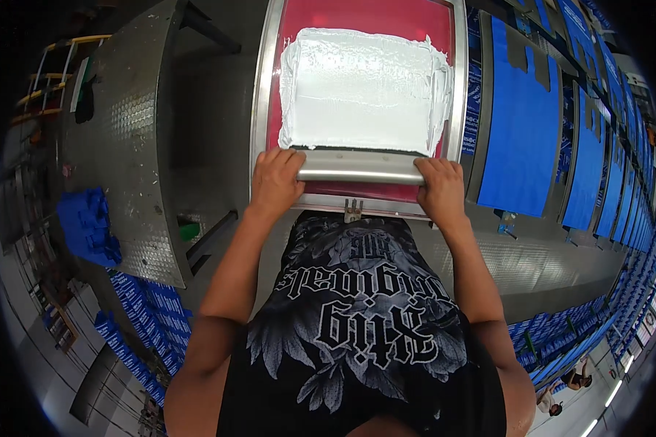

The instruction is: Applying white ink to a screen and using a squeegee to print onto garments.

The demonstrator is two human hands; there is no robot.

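A silk-screen frame (259, 95) with metal sides and red mesh lies in front of me. Thick white ink (364, 95) covers much of the mesh in a rough rectangle. Across the near edge of the ink runs a metal-handled squeegee (361, 167), its dark blade against the ink. My left hand (276, 178) is closed around the squeegee's left end. At its right end my right hand (442, 186) grips it likewise. Below the squeegee, a small metal clamp (353, 210) sits at the frame's near edge. Whatever lies under the screen is hidden.
To the left stands a grey metal table (127, 131) with a bundle of blue cloth (87, 226) at its near left corner. Blue panels (521, 116) lie in a row along the right side. Farther off at lower right are other people (576, 380).
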